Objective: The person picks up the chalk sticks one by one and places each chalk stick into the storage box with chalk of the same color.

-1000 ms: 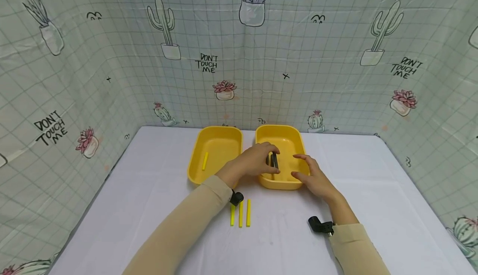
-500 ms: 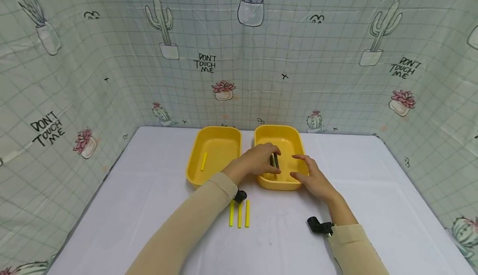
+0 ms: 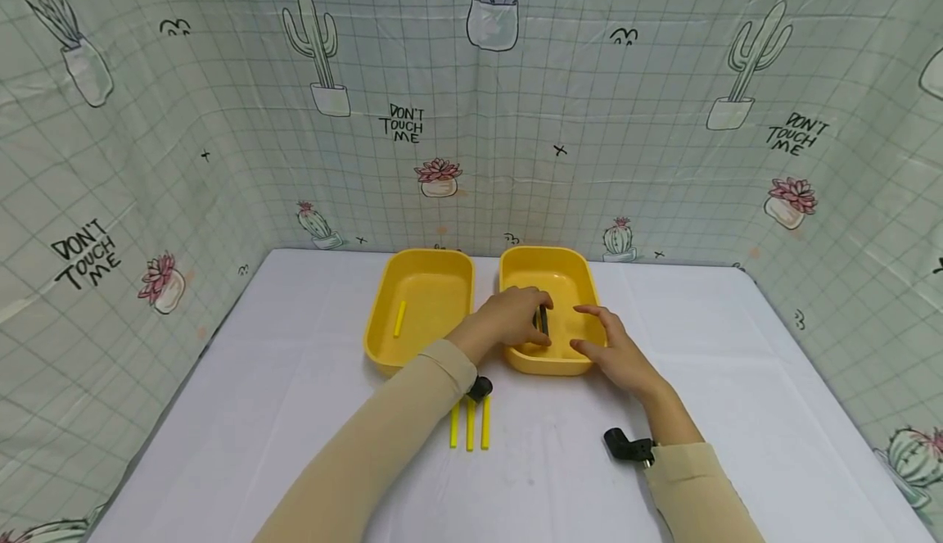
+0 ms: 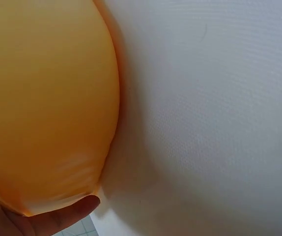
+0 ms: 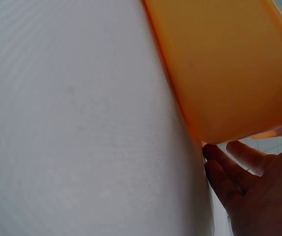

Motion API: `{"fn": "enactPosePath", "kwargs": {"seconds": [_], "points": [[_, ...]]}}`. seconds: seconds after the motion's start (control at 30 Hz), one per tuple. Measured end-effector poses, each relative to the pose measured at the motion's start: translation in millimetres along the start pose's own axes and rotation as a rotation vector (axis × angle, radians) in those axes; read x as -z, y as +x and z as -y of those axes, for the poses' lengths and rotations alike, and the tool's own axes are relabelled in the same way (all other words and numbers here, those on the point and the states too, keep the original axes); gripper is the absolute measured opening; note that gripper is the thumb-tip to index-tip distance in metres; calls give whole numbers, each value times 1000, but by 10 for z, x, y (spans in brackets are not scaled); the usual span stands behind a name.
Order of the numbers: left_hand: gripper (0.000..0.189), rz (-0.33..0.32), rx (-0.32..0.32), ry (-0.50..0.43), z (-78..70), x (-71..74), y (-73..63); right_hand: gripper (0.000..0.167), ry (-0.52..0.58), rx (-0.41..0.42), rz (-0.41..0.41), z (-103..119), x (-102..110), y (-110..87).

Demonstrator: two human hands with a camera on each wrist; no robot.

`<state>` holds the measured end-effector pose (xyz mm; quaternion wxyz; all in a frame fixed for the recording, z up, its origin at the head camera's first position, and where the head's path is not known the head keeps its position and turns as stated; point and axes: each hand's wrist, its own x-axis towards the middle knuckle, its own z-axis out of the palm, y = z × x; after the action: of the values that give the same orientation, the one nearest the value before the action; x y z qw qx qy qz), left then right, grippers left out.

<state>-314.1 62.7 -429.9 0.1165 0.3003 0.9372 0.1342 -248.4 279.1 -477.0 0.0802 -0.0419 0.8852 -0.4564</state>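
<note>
Pinching a slim black stick (image 3: 544, 320) in a rounded yellow plastic tray (image 3: 548, 368), the left hand (image 3: 507, 315) faces the wide-spread right hand (image 3: 624, 356) at three o'clock; nine o'clock's twin tray (image 3: 436, 293) holds one yellow stick (image 3: 399, 319).

The head camera looks forward and down from well above the bench (image 3: 560, 477), taking in the backdrop (image 3: 501, 133); the right wrist camera (image 3: 626, 445), close and low, faces the right-hand tray (image 5: 229, 64), which the head view shares; the left wrist camera (image 3: 480, 388), also close, faces a yellow tray wall (image 4: 47, 98)
</note>
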Motion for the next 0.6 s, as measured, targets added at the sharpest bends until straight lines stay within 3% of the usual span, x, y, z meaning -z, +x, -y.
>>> {"fn": "enactPosePath", "kwargs": {"seconds": [0.6], "points": [[63,-41,66,84,-24,-114,54,61,6,6,-5,-13,-1,9]]}}
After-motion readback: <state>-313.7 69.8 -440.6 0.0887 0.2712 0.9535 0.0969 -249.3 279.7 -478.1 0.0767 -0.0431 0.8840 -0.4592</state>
